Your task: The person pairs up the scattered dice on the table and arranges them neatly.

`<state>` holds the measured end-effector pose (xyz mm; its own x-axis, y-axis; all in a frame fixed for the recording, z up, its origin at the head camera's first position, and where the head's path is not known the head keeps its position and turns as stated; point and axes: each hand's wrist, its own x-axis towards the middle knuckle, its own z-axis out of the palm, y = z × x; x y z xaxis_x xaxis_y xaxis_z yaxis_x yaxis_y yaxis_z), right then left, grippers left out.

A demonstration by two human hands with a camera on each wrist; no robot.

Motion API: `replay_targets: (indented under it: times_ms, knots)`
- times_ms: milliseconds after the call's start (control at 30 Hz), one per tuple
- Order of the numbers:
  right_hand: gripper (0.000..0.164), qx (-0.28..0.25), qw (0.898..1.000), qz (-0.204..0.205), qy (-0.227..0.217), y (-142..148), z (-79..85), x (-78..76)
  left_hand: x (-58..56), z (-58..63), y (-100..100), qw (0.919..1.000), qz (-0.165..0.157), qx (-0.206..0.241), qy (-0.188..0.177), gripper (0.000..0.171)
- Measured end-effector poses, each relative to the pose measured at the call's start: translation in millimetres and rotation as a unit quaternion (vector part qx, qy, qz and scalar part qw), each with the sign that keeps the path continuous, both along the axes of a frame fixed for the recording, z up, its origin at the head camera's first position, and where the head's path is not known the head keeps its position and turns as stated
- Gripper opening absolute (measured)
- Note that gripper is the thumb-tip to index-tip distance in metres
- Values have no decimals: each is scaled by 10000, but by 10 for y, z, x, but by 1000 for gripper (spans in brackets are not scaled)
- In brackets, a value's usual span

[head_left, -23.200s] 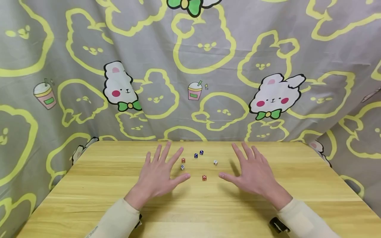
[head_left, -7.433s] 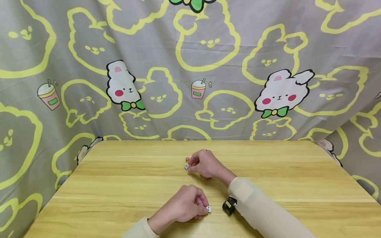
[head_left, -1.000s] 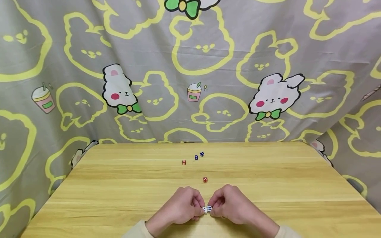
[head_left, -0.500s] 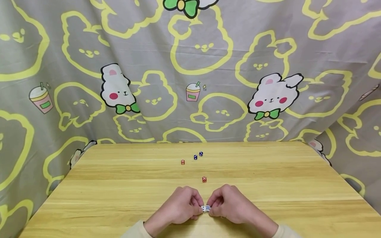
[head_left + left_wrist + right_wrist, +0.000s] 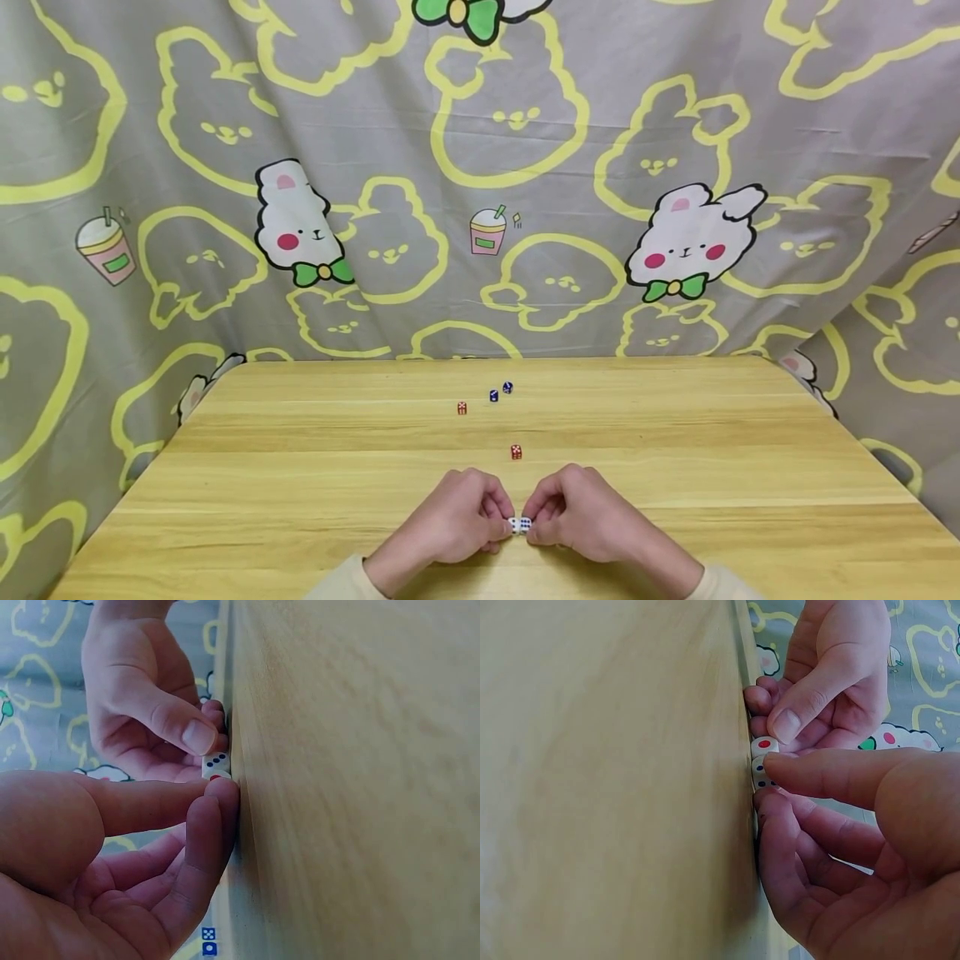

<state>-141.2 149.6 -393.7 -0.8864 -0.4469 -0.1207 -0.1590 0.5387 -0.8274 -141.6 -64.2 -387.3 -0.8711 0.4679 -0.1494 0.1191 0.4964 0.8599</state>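
Near the front of the wooden table, my left hand [image 5: 461, 518] pinches a white die [image 5: 513, 525] between thumb and fingers. A second white die [image 5: 526, 524], its blue pips showing, is pinched by my right hand [image 5: 583, 518]. The two dice stand side by side, faces together, at the tabletop. In the right wrist view, the left hand's die [image 5: 764, 745] shows one red pip, right against the blue-pipped die [image 5: 760, 774]. Fingertips partly cover both dice in the wrist views.
Beyond the hands lies a red die [image 5: 516, 452]. Farther back are another red die [image 5: 462, 408] and two blue dice [image 5: 493, 396], [image 5: 507, 387] close together. A patterned grey curtain [image 5: 360, 125] hangs behind the table [image 5: 262, 483].
Both hands were first spread over scattered dice. The left then held one white die near the front while the right reached back for the other. Over the last second the hands have hardly moved.
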Motion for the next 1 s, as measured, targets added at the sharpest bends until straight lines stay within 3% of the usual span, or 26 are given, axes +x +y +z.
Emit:
replay_targets:
  times_ms: [767,1000]
  knots:
    - [13,-97,9999,60,-108,14,-29,-30,-16,-6,-32,10000,-7,82,-10,17]
    - [12,-137,9998,57,-138,8,-18,-34,-36,20,-53,9999,-26,-12,131,15]
